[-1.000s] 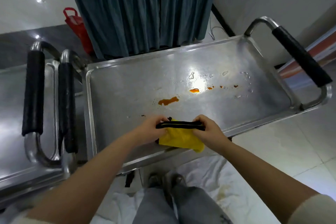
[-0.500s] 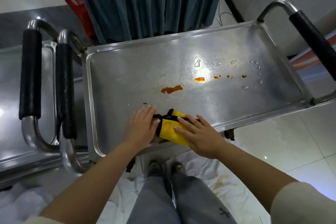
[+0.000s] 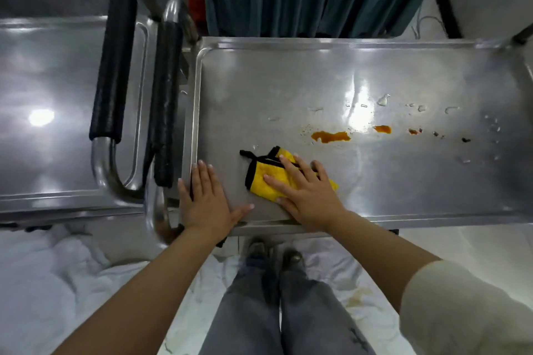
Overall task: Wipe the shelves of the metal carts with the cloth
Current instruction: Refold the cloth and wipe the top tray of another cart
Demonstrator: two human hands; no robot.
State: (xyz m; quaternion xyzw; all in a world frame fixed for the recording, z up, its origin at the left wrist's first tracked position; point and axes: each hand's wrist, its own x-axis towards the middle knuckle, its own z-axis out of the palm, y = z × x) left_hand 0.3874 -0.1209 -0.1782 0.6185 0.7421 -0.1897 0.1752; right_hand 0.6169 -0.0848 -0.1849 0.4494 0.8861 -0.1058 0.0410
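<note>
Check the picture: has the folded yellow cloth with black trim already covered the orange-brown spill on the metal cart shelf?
No, the yellow cloth lies apart from the orange-brown spill.

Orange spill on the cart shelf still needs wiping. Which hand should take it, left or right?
Right. The right hand already lies flat on the yellow cloth, with the orange spill just beyond it. The left hand rests bare at the shelf corner, farther away.
</note>
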